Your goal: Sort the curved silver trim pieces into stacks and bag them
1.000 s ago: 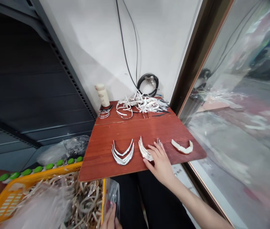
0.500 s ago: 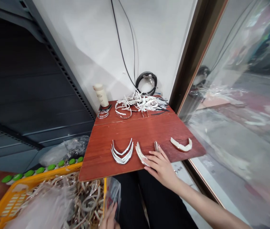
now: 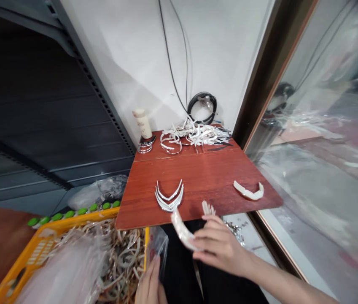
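My right hand (image 3: 218, 245) is closed around a bundle of white and silvery U-shaped strips (image 3: 181, 230), held above my lap at the board's front edge. One end of the bundle points up left; the other shows above my fingers. Low in the view, my left hand (image 3: 151, 283) grips a clear plastic bag (image 3: 160, 247) beside the basket, its fingertips pressed on the film. A small nested set of similar curved strips (image 3: 166, 205) lies on the reddish-brown board (image 3: 207, 169). To the right rests another whitish curved bundle (image 3: 248, 193).
A yellow basket (image 3: 41, 249) full of curved strips and plastic bags stands at left. Toward the wall sit a tangled strip pile (image 3: 197, 134), a cream bottle (image 3: 143, 124) and a coiled black cable (image 3: 191, 103). Dark shelving is left, a glass pane right.
My right hand has lifted the middle bundle of curved strips off the board and brought it toward me over the lap. My left hand still holds the plastic bag; the view has shifted slightly.
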Available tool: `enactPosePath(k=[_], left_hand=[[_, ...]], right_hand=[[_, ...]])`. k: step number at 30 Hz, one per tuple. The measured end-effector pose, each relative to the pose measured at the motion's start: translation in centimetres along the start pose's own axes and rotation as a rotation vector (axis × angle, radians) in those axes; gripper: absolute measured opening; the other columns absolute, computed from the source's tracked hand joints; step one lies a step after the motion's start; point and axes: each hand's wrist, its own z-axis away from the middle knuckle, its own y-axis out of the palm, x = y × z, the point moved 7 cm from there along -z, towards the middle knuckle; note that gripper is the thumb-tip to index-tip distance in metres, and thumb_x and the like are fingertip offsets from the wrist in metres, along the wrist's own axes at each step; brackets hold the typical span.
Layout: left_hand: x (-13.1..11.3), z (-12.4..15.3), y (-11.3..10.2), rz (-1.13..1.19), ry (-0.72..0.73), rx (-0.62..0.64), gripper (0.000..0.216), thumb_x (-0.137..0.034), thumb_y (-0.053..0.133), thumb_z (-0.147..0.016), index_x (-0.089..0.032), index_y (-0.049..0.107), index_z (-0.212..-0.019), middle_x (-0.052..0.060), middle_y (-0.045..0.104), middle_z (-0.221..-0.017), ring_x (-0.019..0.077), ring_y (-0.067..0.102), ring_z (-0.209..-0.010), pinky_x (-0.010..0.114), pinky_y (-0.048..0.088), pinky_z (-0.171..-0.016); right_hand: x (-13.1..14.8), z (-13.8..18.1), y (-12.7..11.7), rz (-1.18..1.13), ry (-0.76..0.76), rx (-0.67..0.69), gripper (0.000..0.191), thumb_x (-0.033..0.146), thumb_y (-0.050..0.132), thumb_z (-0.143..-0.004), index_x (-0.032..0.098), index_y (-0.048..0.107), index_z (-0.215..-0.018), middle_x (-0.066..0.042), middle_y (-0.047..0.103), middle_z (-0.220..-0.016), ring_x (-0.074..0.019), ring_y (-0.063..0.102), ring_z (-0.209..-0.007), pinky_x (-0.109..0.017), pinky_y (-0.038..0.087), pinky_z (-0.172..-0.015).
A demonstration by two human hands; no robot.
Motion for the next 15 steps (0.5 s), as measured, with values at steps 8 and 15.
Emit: enactPosePath(k=[8, 15], left_hand=[[1.2, -0.4, -1.0, -0.010, -0.152, 0.035, 0.059, -0.013, 0.043, -0.092, -0.028, 0.034, -0.148, 0.006, 0.059, -0.135, 0.0175, 0.057, -0.124, 0.032, 0.048, -0.105], [-0.9, 0.2, -1.0, 0.053, -0.047, 0.214, 0.079, 0.004, 0.027, -0.085, -0.034, 0.011, -0.153, 0.007, 0.049, -0.146, 0.0164, 0.044, -0.136, 0.030, 0.044, -0.108]], right_hand=[[5.4, 1.2, 6.9, -0.095, -0.135, 0.397, 0.020, 0.028, 0.064, -0.086, 0.026, 0.069, -0.105, 0.001, 0.074, -0.084, -0.0167, 0.057, -0.074, -0.032, 0.046, -0.086], [5.6, 0.7, 9.5, 0.023, -0.111, 0.333, 0.015, 0.027, 0.061, -0.086, 0.023, 0.068, -0.099, 0.000, 0.067, -0.073, -0.0175, 0.053, -0.073, -0.036, 0.044, -0.097]])
